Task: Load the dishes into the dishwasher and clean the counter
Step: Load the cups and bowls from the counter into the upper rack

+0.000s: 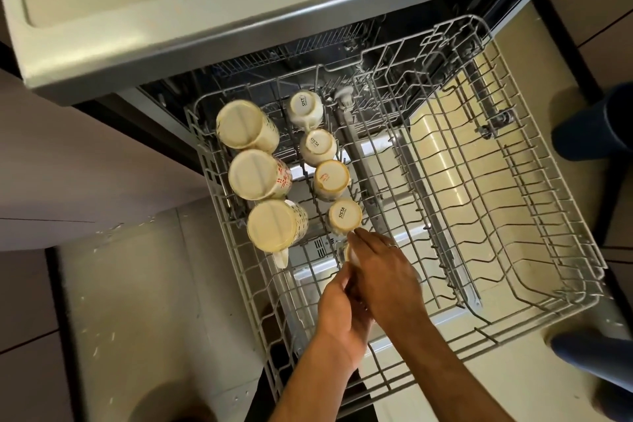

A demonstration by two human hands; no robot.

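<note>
View: looking straight down from head height at a pulled-out dishwasher rack (534,313), grey wire, extending from under a pale counter (178,44).
Large mugs: three big cream mugs (258,175) stand upside down in a column along the rack's left side, bases up; the middle one shows a red pattern on its side.
Small cups: four small cream cups (330,178) stand upside down in a second column just right of the mugs; three show dark lettering on their bases and one a red mark.
Cup being placed: a fifth small cup (348,252) sits at the near end of that column, just below the fourth cup, mostly hidden by the hands.
Right hand: the right hand (383,276) lies over this cup, fingers stretched forward, fingertips reaching the base of the fourth cup; a ring shows on one finger. Whether it grips the cup is hidden.
Left hand: the left hand (342,315) comes up from below, fingers curled in beside the right hand at the hidden cup; its hold cannot be made out.
Rest of rack: the right half holds bare wire tines.
Floor: pale tiles, with dark blue feet (592,134) at the right edge.
</note>
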